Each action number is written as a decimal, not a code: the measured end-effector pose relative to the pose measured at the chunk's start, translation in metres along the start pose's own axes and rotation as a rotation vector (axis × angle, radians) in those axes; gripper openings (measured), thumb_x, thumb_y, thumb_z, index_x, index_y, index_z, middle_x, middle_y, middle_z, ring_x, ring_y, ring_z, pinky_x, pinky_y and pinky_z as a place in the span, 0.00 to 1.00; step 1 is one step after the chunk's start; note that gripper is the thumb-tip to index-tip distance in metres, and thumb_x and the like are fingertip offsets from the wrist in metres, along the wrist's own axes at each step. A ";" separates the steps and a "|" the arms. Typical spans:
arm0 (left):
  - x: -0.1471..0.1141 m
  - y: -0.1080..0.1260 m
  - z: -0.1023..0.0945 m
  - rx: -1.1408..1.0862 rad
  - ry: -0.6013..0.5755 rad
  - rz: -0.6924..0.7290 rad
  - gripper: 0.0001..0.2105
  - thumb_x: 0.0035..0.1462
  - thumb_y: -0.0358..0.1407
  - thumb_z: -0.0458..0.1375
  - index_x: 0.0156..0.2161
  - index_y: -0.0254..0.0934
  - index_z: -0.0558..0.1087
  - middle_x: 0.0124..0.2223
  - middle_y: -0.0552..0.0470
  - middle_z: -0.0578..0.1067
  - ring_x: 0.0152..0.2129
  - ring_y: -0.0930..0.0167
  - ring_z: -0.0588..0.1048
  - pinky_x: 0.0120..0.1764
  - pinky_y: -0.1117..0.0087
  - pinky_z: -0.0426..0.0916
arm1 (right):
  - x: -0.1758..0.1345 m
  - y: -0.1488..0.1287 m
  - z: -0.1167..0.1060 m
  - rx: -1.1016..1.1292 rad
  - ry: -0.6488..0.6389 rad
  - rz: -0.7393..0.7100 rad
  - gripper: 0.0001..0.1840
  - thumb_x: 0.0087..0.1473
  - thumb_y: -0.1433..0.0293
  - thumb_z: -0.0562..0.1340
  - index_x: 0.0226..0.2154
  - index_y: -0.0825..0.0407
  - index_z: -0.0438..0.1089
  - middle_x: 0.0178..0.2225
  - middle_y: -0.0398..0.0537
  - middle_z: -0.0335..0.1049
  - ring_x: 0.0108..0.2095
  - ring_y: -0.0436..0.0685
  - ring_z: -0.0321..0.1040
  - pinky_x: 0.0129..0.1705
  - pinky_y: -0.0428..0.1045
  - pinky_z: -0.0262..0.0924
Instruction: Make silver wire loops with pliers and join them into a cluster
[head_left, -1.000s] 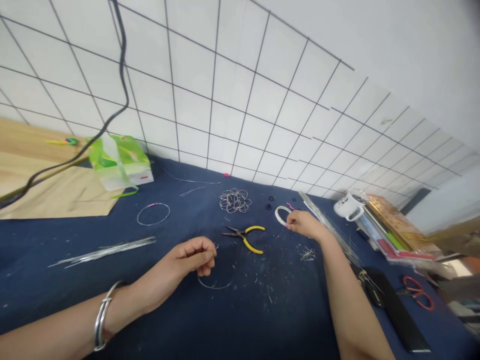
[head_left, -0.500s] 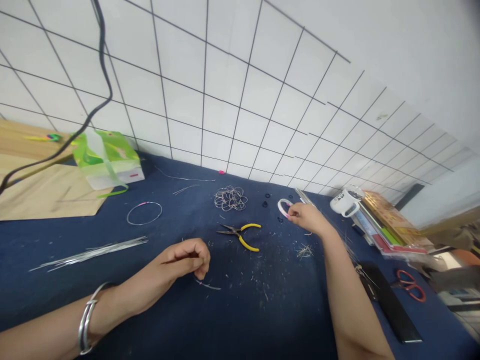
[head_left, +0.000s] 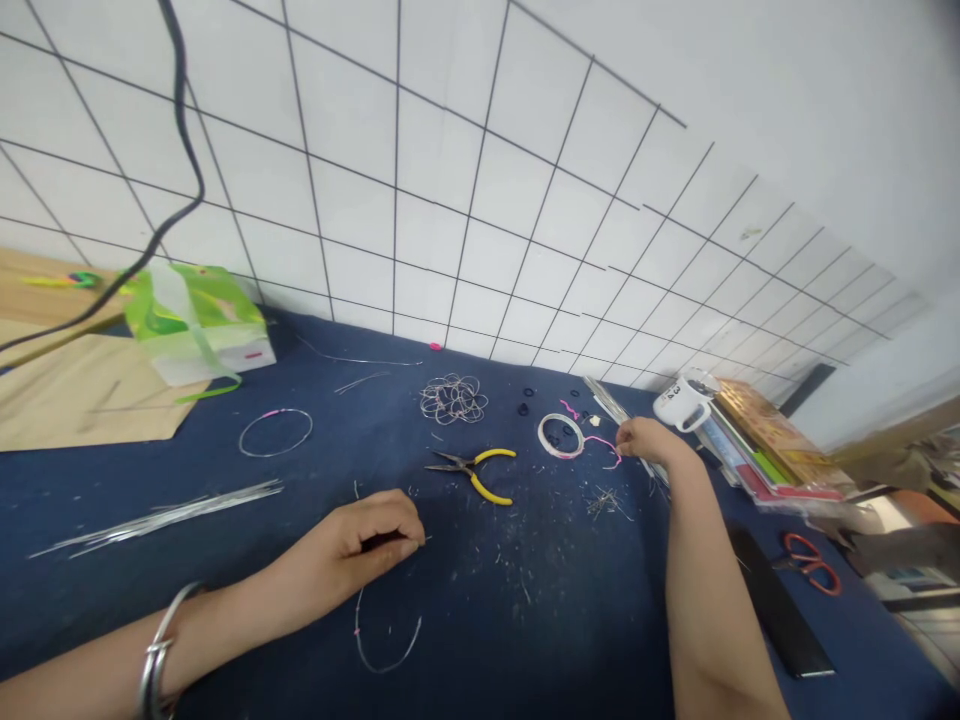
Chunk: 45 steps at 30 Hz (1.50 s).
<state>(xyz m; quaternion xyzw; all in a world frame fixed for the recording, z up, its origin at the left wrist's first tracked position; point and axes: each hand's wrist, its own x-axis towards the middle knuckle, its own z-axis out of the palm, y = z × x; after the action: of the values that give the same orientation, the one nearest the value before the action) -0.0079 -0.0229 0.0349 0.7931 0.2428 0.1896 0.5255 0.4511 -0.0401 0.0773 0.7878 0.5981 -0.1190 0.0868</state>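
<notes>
My left hand (head_left: 379, 540) is closed in a pinch on a thin wire (head_left: 386, 670), which bows out below it in an open curve with a small pink spot. My right hand (head_left: 649, 441), fingers pinched, is at the end of a pink strand (head_left: 601, 441) that trails from a white ring-shaped roll (head_left: 545, 436). The exact grip is partly hidden by the fingers. Between the hands lie yellow-handled pliers (head_left: 491, 490), jaws pointing left. Behind them rests a tangled cluster of wire loops (head_left: 454, 400).
A bundle of straight wires (head_left: 161, 518) and a single wire loop (head_left: 247, 430) lie at left, near a green-and-white packet (head_left: 199, 330). At right are a white mug (head_left: 681, 402), stacked books (head_left: 780, 440), red-handled scissors (head_left: 814, 568) and a black flat object (head_left: 784, 610).
My right hand has left the white roll and moved right, with a pink strand now stretched out beside it. The wire in my left hand now shows as a longer curve below the hand.
</notes>
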 end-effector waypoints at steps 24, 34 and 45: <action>-0.004 -0.015 0.006 0.362 -0.073 0.100 0.09 0.51 0.25 0.48 0.32 0.38 0.68 0.34 0.55 0.68 0.29 0.75 0.68 0.33 0.76 0.62 | 0.024 0.005 0.034 0.157 -0.263 0.339 0.12 0.51 0.66 0.59 0.32 0.59 0.70 0.30 0.51 0.71 0.28 0.53 0.68 0.29 0.47 0.63; -0.002 -0.014 0.007 0.412 -0.093 0.129 0.08 0.52 0.26 0.48 0.34 0.39 0.68 0.35 0.54 0.68 0.31 0.74 0.69 0.35 0.75 0.62 | 0.026 0.004 0.047 0.363 -0.073 0.396 0.06 0.38 0.71 0.63 0.16 0.57 0.68 0.11 0.50 0.65 0.14 0.51 0.62 0.17 0.43 0.55; -0.001 -0.006 0.000 0.285 -0.060 0.034 0.09 0.57 0.37 0.48 0.38 0.39 0.69 0.37 0.53 0.70 0.32 0.72 0.69 0.36 0.74 0.63 | -0.019 0.022 0.057 0.806 -0.010 0.436 0.16 0.56 0.66 0.56 0.45 0.56 0.62 0.44 0.51 0.64 0.40 0.54 0.65 0.40 0.54 0.63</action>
<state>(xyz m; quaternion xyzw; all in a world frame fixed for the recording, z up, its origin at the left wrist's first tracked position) -0.0096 -0.0214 0.0297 0.8689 0.2381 0.1382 0.4113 0.4625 -0.0793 0.0279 0.8656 0.3242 -0.3246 -0.2007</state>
